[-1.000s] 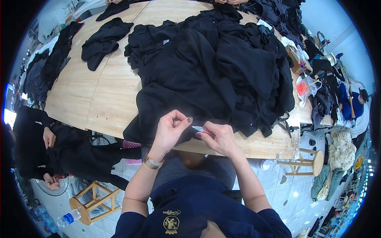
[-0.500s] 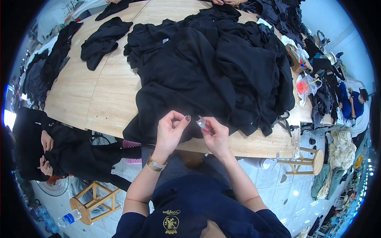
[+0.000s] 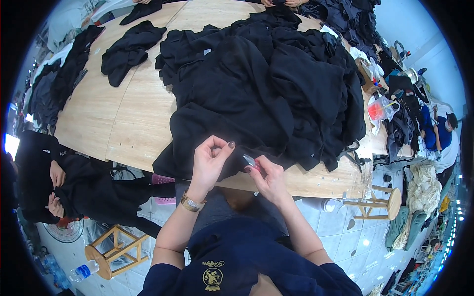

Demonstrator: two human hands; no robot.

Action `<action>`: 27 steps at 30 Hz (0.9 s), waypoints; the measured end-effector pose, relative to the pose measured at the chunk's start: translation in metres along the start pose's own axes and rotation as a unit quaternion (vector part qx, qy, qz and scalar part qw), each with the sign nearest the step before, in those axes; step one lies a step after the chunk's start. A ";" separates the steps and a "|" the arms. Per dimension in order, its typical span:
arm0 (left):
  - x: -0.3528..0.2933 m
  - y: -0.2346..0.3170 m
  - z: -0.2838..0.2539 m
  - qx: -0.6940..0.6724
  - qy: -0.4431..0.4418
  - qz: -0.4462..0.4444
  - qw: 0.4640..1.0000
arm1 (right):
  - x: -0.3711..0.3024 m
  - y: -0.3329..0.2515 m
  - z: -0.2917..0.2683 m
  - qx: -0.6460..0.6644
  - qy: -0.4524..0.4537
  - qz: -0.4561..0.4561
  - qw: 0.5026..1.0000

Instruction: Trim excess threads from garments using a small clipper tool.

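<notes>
My left hand [image 3: 207, 162] is closed in a pinch in front of the black cloth pile [image 3: 242, 93], thumb and forefinger together. Whatever lies between those fingertips is too small to make out. A short way to its right, my right hand [image 3: 270, 180] grips a pair of thread snips [image 3: 250, 160] with pale metal blades and a red handle. The blades point up and left, toward my left hand, and stay apart from it. Behind both hands the black fabric drapes to the table's near edge.
A smaller black piece [image 3: 129, 52] lies on the wooden table [image 3: 138, 118] at left. Beside me on the left, a co-worker's hands [image 3: 57, 177] hold black cloth. Wooden stools [image 3: 114, 251] stand on the floor both sides. A bagged red drink [image 3: 379, 109] sits right.
The snips have turned in my right hand, so their blades now slant more to the upper left. My left hand has barely moved and keeps its pinch.
</notes>
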State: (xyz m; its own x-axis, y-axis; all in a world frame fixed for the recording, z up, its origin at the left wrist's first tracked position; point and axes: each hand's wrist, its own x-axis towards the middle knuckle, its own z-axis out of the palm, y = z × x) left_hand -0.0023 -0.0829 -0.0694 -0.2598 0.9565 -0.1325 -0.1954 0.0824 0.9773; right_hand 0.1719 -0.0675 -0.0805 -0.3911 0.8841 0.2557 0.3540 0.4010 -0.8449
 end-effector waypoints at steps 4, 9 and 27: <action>0.000 -0.001 0.002 -0.009 0.006 0.016 1.000 | 0.001 0.001 0.002 -0.012 -0.002 0.062 0.998; -0.002 -0.002 0.005 -0.020 0.005 0.022 1.000 | 0.002 -0.002 0.013 0.234 0.081 0.147 0.958; 0.005 -0.009 -0.001 -0.042 -0.005 0.008 0.999 | 0.029 -0.008 0.007 0.234 0.052 0.113 0.964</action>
State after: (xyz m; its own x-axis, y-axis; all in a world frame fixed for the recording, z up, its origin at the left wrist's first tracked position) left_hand -0.0032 -0.0793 -0.0790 -0.2550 0.9600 -0.1154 -0.2702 0.0438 0.9618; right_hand 0.1518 -0.0466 -0.0692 -0.2535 0.9651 0.0652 -0.0113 0.0644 -0.9979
